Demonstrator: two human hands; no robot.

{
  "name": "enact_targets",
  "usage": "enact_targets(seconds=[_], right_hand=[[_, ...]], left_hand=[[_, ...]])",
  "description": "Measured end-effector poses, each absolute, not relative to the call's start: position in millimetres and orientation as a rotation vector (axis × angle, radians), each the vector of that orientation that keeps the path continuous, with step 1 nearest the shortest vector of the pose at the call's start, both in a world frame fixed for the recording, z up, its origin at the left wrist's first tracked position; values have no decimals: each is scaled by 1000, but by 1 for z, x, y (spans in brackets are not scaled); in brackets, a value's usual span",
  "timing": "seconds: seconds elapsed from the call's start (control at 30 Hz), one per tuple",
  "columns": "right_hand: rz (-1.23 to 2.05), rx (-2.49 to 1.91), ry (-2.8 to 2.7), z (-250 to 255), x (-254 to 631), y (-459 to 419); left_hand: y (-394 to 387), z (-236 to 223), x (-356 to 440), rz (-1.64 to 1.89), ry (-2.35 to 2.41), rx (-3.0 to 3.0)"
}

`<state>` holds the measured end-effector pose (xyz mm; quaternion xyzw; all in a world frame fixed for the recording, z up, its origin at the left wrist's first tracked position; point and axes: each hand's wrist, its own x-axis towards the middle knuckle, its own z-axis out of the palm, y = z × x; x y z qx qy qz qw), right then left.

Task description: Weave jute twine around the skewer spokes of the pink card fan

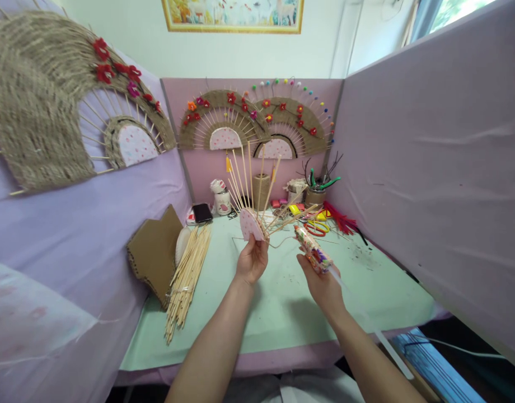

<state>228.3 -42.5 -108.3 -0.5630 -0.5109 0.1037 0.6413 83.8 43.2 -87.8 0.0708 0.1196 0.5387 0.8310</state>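
Observation:
My left hand (253,262) is closed around the lower edge of a half-round fan base (249,225), covered in pink dotted cloth. Thin wooden sticks (243,174) fan out from it, upward and to the right. A strand of twine (282,244) trails from the base toward the right. In my right hand (324,288) is a hot glue gun (313,249) with a flower pattern, its front end pointing up and left toward the fan base, apart from it. A long translucent glue stick (381,336) runs out of its back.
On the left lie a bundle of wooden sticks (188,280) and cut cardboard (154,252). Along the back stand a phone (202,212), a twine spool (261,191) and a can with green-handled pliers (315,197). Scissors (317,228) lie at right. Finished twine fans (43,95) hang on the partitions.

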Motion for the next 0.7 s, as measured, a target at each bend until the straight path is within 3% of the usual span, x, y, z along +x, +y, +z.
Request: enact_targets(seconds=[0.4, 0.7], right_hand=[[359, -1364, -1268, -104, 245, -48], [220, -1590, -1295, -115, 282, -33]], left_hand=[[48, -79, 79, 1227, 285, 202], [52, -86, 86, 1261, 401, 286]])
